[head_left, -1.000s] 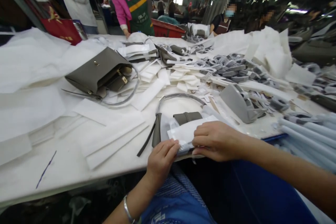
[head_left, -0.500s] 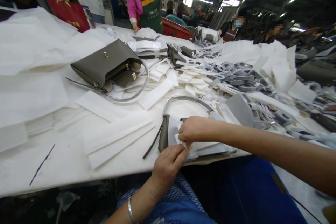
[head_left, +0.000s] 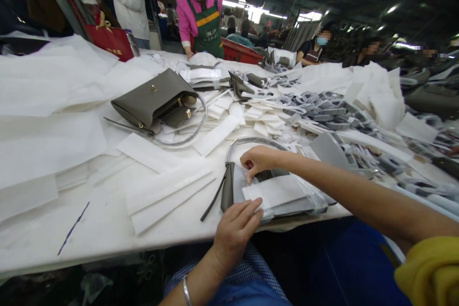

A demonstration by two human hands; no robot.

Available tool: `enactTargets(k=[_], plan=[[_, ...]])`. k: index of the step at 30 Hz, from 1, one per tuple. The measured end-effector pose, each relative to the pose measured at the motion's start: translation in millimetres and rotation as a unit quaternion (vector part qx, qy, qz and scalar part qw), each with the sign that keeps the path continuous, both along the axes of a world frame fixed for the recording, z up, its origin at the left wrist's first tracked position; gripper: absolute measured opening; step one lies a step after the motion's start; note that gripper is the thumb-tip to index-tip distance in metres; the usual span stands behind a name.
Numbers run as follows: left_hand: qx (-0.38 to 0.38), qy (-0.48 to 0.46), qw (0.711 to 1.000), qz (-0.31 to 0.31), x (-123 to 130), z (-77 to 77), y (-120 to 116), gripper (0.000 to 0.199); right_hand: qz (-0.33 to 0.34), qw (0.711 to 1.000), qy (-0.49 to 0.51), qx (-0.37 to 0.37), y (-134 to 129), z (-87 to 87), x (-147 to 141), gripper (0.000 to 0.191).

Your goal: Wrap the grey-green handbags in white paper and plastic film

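Observation:
A grey-green bag [head_left: 227,186] lies at the table's front edge, partly covered by clear plastic and a white padding strip [head_left: 278,190]. Its plastic-wrapped handle arches behind it. My left hand [head_left: 238,222] rests on the near end of the strip, fingers stretched out and holding nothing. Over the bag's opening, my right hand [head_left: 260,160] has its fingers bent down in a pinch near the plastic; what they hold, if anything, is too small to make out. Farther left, a second grey-green bag [head_left: 154,98] sits with its flap side up and its opening showing gold clasps.
White sheets [head_left: 46,138] cover the left side, and loose white strips [head_left: 168,184] lie in the middle. Grey wrapped handles [head_left: 326,110] are heaped at the right. A person in a green apron [head_left: 208,24] stands across the table. A red bag [head_left: 109,40] is at the back left.
My right hand has lifted off the strip's end and away from my left hand. My left hand has opened flatter on the strip, which now shows more fully. The view has shifted slightly.

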State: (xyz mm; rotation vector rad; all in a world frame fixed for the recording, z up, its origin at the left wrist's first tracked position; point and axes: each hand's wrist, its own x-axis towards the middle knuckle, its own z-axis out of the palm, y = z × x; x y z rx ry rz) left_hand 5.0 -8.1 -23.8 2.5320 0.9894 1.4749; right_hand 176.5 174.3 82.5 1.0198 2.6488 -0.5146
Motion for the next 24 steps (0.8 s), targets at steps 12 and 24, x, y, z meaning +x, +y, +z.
enactTargets(k=[12,24], plan=[[-0.196,-0.097,0.969,-0.113,-39.8,34.2,20.8,0.034,-0.181,0.959,0.198,0.090,-82.9,-48.5,26.1,0.057],[-0.108,0.096,0.899,0.412,-251.3,85.9,219.4,0.062,-0.165,0.922,0.297,0.184,-55.9,-111.1,58.1,0.045]])
